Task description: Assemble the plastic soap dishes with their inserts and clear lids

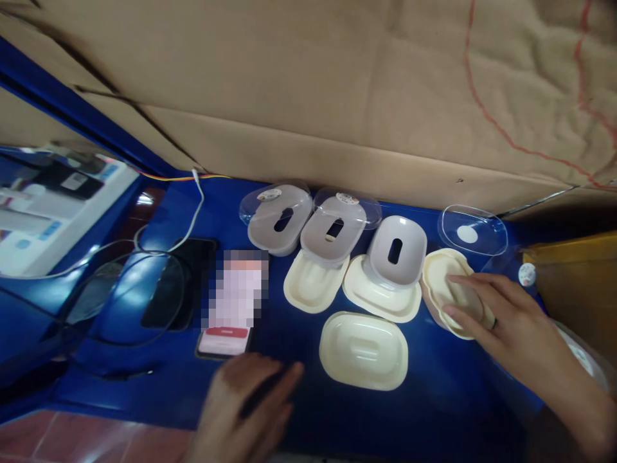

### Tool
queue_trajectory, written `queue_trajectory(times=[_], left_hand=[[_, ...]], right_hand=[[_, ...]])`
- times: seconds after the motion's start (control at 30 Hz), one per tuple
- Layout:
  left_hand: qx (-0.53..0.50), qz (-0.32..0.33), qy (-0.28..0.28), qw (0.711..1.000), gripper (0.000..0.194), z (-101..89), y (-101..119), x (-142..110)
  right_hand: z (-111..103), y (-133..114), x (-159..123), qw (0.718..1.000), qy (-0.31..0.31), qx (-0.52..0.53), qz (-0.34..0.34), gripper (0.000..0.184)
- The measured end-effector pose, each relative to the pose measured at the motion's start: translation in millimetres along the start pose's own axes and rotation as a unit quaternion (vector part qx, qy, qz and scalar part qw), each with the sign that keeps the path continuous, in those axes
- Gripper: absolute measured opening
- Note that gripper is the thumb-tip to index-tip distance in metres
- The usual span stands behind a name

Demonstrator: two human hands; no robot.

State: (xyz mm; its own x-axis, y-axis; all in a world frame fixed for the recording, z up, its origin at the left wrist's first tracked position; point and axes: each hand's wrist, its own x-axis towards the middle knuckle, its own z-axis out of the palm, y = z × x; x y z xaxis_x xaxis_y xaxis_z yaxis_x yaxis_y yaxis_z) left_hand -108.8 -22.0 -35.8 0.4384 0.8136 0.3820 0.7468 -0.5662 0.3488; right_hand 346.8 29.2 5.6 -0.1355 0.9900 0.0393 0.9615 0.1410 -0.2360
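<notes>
My right hand [515, 325] has its thumb and fingers around the raised middle of a cream plastic lid [441, 267] at the right. Part of that lid is hidden under the fingers. A pale box edge [432, 308] shows beneath it. Low in the view, my left hand [245, 402] hovers blurred over the blue table, its fingers apart with a dark gap between them. In front of it lies a separate cream lid [364, 376]. Two more, a cream lid [311, 283] and another cream lid [409, 308], lie farther back.
Three grey slotted boxes, a left box [265, 235], middle box [315, 238] and right box [409, 241], stand behind the lids. Clear covers, one a clear cover [491, 241], lie around. At left are a phone [224, 344], cables [180, 283] and a cardboard wall [289, 77] behind.
</notes>
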Motion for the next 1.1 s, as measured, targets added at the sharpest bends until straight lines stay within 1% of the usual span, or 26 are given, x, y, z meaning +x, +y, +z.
queue_trajectory(times=[0.03, 0.07, 0.1, 0.17, 0.23, 0.33, 0.4, 0.47, 0.57, 0.63, 0.73, 0.8, 0.9, 1.0, 1.1], left_hand=[[-0.02, 0.071, -0.024, 0.997, 0.047, 5.2, 12.8, 12.2], [-0.025, 0.122, -0.047, 0.991, 0.047, 10.9, 24.5, 25.2], [-0.019, 0.151, -0.06, 0.987, 0.043, 16.7, 34.4, 38.4], [0.013, 0.198, -0.092, 0.976, 0.043, 27.9, 47.7, 63.0], [0.047, 0.242, -0.129, 0.961, 0.048, 37.6, 53.4, 82.2], [0.063, 0.286, -0.144, 0.945, 0.045, 47.9, 54.4, 97.1], [0.046, 0.294, -0.134, 0.945, 0.039, 51.7, 52.9, 99.1], [0.006, 0.289, -0.116, 0.95, 0.037, 52.5, 50.2, 97.6], [-0.068, 0.273, -0.086, 0.956, 0.039, 48.8, 43.8, 94.7], [-0.098, 0.266, -0.08, 0.956, 0.041, 45.6, 39.0, 94.5], [-0.106, 0.265, -0.083, 0.955, 0.039, 45.3, 33.8, 95.6], [-0.097, 0.275, -0.095, 0.952, 0.037, 48.5, 32.3, 96.0], [-0.085, 0.288, -0.116, 0.947, 0.029, 54.6, 31.8, 96.2], [-0.084, 0.291, -0.123, 0.945, 0.023, 57.2, 31.6, 96.3], [-0.083, 0.294, -0.132, 0.943, 0.025, 56.8, 31.3, 96.1]], right_hand=[[3.4, -0.9, 0.0, 1.0, -0.001, -0.007, -0.005, 0.058], [6.4, -1.9, 0.1, 1.0, 0.003, -0.013, -0.008, 0.061], [9.0, -2.8, 0.3, 1.0, 0.006, -0.019, -0.008, 0.063], [12.1, -4.3, 0.5, 1.0, 0.004, -0.021, -0.007, 0.062], [13.2, -5.0, 0.6, 1.0, -0.001, -0.017, -0.008, 0.06], [13.1, -5.5, 0.5, 1.0, 0.0, -0.011, -0.011, 0.058], [13.0, -5.7, 0.8, 1.0, -0.002, 0.001, -0.013, 0.054], [13.0, -5.6, 1.7, 1.0, -0.006, 0.021, -0.013, 0.049], [14.0, -5.3, 4.7, 0.999, -0.007, 0.046, -0.018, 0.044], [15.6, -6.0, 7.8, 0.999, -0.005, 0.046, -0.024, 0.042], [19.1, -9.1, 13.0, 0.999, 0.009, 0.028, -0.031, 0.043], [21.0, -11.6, 15.9, 0.999, 0.019, 0.017, -0.036, 0.045], [22.4, -14.3, 17.6, 0.999, 0.019, 0.005, -0.042, 0.046], [23.6, -16.3, 16.5, 0.998, 0.003, -0.015, -0.059, 0.055], [26.1, -19.7, 15.1, 0.997, 0.005, -0.053, -0.065, 0.065]])
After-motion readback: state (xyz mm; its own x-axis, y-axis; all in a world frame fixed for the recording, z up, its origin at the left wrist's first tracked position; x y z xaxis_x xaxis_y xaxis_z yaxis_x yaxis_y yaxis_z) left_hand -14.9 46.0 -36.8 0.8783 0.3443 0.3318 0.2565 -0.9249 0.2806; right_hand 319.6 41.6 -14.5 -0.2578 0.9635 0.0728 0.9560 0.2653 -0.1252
